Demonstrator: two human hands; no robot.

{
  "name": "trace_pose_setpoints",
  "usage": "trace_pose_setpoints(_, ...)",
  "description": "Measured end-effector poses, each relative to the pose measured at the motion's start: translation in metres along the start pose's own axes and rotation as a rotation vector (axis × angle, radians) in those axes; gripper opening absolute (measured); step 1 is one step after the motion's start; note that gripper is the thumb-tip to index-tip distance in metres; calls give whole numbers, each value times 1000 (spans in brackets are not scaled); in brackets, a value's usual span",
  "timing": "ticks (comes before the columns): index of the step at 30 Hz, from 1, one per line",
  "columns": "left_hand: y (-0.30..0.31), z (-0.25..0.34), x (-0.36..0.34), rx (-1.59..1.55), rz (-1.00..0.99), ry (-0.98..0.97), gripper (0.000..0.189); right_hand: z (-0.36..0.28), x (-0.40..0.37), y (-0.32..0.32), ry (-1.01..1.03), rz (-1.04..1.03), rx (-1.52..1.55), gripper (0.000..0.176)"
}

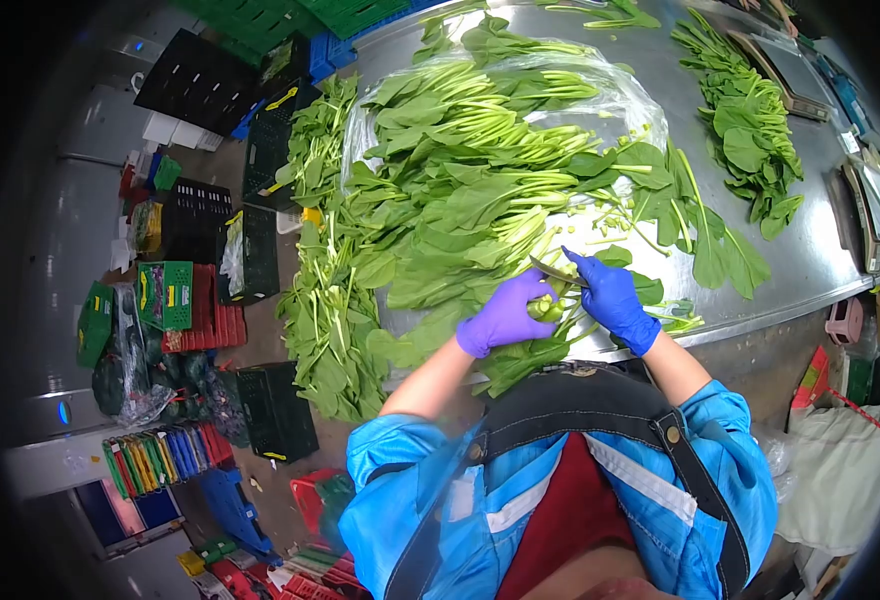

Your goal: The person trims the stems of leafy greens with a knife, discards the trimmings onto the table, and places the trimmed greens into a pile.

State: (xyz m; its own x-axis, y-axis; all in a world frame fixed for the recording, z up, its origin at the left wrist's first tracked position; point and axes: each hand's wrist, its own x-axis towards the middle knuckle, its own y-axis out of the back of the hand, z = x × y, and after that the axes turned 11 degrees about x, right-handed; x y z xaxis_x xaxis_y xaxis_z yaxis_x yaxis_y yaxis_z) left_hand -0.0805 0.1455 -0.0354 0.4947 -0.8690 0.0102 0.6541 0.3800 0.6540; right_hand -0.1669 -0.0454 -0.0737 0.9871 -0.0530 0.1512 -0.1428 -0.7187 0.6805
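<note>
My left hand (pixel 508 317), in a purple glove, is closed around the stems of a bunch of leafy greens (pixel 528 368), whose leaves hang toward my apron at the table's near edge. In a blue glove, my right hand (pixel 615 300) grips a knife (pixel 560 271), its blade pointing left above the held stems. The knife's handle is hidden in my fingers. Just beyond both hands lies a large heap of leafy greens (pixel 470 200), stems mostly to the right, partly on clear plastic film (pixel 630 95). Cut stem pieces (pixel 615 218) are scattered beside the heap.
The metal table (pixel 760 275) carries another row of greens (pixel 750 130) at the right, near scales (pixel 785 75). More greens (pixel 330 330) hang along the left side. Crates, including a dark one (pixel 275 410) and a green one (pixel 165 295), stand on the floor at left.
</note>
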Motion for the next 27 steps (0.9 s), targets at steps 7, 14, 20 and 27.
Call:
trace_pose_setpoints(7,-5,-4,-15,-122,-57,48,34,37,-22,-14,22,-46,-30,59)
trace_pose_setpoints(14,13,-6,-29,46,58,-76,36,34,-27,9,-193,55,233,39)
trace_pose_setpoints(20,27,15,-18,-35,-271,389,34,-27,-6,19,-517,-218,919,35)
trace_pose_setpoints(27,-13,5,-28,-87,-61,-88,28,-26,-31,13,-419,-111,657,32)
